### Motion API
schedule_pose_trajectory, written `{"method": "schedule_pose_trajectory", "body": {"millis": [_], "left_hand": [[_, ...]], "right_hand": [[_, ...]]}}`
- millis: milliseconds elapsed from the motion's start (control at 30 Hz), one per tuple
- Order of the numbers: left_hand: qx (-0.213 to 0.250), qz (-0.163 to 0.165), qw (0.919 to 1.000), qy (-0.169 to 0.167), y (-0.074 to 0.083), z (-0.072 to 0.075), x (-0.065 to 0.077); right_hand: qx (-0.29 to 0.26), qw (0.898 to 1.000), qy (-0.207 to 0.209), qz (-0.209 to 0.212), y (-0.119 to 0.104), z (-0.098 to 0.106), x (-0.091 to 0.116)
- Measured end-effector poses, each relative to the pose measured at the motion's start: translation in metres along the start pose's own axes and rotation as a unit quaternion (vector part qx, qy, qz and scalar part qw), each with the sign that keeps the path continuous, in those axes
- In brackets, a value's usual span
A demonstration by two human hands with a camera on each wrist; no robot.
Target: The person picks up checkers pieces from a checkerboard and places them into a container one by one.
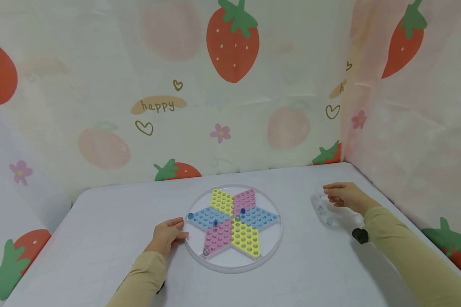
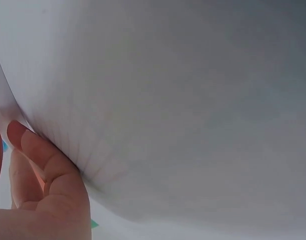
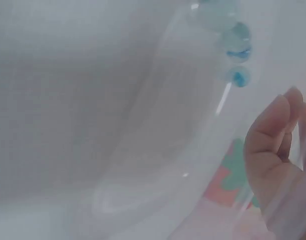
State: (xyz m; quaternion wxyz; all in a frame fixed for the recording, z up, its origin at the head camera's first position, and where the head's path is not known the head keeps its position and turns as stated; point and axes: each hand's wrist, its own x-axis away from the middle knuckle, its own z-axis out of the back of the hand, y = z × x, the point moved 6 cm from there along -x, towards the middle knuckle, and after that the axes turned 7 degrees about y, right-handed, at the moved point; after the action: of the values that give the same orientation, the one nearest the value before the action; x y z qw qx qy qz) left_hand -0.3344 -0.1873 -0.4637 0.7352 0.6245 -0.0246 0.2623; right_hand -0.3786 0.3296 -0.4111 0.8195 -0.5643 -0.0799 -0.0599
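Note:
A round Chinese checkers board (image 1: 232, 269) with a six-pointed star in yellow, pink and blue lies on the table. Several glass marbles sit in its holes, among them a blue marble (image 1: 191, 215) at the left tip and a clear marble (image 1: 205, 251) at the lower pink tip. At the board's left rim rests my left hand (image 1: 167, 234), its fingers and thumb loosely apart. My right hand (image 1: 345, 196) hovers over a clear plastic tray (image 1: 316, 204), fingers pointing left, with nothing visible between them. In the right wrist view, blue-green marbles (image 3: 238, 76) lie inside the tray.
A white cloth (image 1: 100, 230) covers the table. Behind it and at the right stands a strawberry-printed backdrop (image 1: 234, 128), close to the table's far edge. Dark wrist-worn pieces show at both sleeves, such as the one (image 1: 360, 236) at the right.

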Motion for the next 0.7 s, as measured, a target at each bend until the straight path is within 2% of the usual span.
{"method": "schedule_pose_trajectory", "body": {"millis": [300, 467, 700], "left_hand": [[0.001, -0.011, 0.9999, -0.007, 0.005, 0.001, 0.008], [-0.006, -0.011, 0.9999, -0.003, 0.004, 0.0, 0.008], [-0.017, -0.009, 0.9998, 0.006, 0.002, 0.0, 0.006]], "right_hand": [[-0.045, 0.998, 0.015, 0.036, -0.032, -0.003, 0.014], [-0.077, 0.995, 0.01, 0.055, -0.048, -0.007, 0.022], [-0.09, 0.993, 0.0, 0.071, -0.067, -0.019, 0.031]]}}
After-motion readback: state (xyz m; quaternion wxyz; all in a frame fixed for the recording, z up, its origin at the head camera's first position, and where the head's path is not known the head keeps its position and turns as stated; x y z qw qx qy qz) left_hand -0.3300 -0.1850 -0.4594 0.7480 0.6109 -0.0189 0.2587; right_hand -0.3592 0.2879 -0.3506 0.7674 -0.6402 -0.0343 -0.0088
